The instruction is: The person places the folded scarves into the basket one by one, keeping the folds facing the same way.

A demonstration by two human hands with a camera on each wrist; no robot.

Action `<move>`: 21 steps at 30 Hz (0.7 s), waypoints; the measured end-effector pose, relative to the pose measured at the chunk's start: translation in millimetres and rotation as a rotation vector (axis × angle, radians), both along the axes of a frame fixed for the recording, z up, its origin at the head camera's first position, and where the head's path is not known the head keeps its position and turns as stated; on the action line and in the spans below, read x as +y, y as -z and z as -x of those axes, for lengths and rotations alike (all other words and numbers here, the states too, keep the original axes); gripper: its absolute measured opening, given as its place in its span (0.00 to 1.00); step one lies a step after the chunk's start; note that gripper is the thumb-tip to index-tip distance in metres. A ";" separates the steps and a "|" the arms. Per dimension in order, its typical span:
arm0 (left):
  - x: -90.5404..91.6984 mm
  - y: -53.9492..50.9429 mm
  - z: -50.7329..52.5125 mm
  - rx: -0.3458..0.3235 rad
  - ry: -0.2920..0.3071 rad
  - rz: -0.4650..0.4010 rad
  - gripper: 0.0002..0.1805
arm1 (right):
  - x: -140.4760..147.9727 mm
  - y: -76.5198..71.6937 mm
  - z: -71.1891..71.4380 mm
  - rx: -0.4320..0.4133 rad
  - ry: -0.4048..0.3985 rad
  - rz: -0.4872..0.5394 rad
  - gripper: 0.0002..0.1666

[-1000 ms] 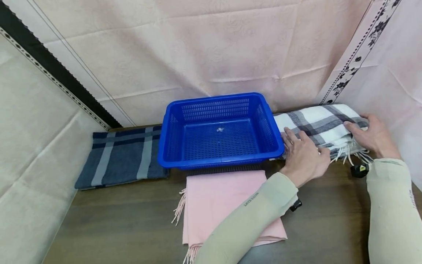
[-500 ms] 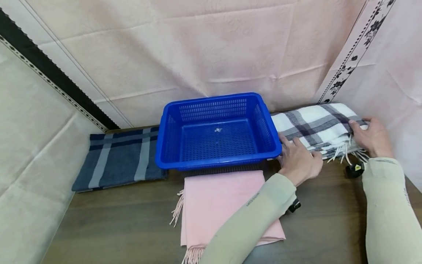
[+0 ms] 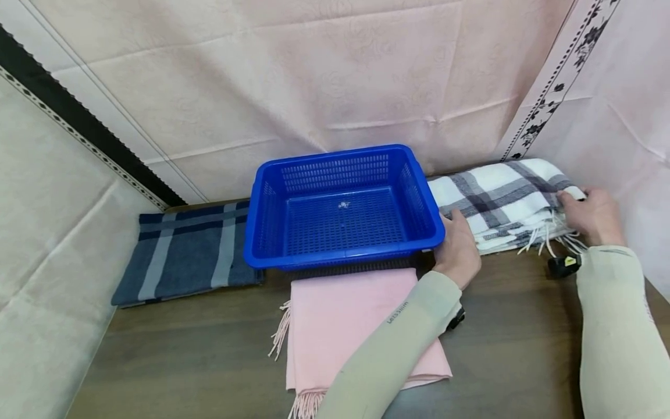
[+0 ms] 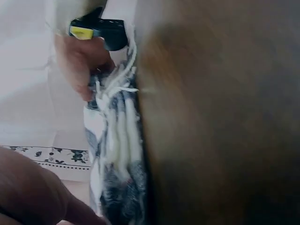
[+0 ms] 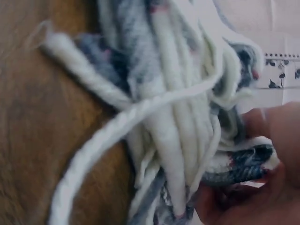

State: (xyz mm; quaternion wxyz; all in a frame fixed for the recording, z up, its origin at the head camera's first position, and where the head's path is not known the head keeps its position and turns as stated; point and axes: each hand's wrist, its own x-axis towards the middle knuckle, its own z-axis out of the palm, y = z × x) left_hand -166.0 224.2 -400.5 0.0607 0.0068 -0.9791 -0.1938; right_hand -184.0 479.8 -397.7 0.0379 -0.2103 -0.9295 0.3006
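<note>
A folded black-and-white plaid scarf with white fringe lies right of a blue plastic basket. My right hand grips its right end; the right wrist view shows a fold of the scarf between thumb and fingers. At the scarf's left end, against the basket's right side, is my left hand. Its fingertips are hidden there, so I cannot tell whether they grip the cloth. In the left wrist view, the left hand reaches the near end of the layered scarf edge.
A folded pink fringed scarf lies in front of the basket, partly under my left forearm. Left of the basket lies a folded dark blue striped cloth. Pale patterned fabric hangs behind and at both sides of the wooden table.
My left hand has slid left off the scarf's top to its left end beside the basket, uncovering more of the front edge. The right hand stays at the right end.
</note>
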 end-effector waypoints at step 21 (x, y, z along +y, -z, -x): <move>4.4 12.5 11.5 0.226 -0.168 0.708 0.19 | 10.6 -0.3 -1.8 -0.031 0.077 0.108 0.43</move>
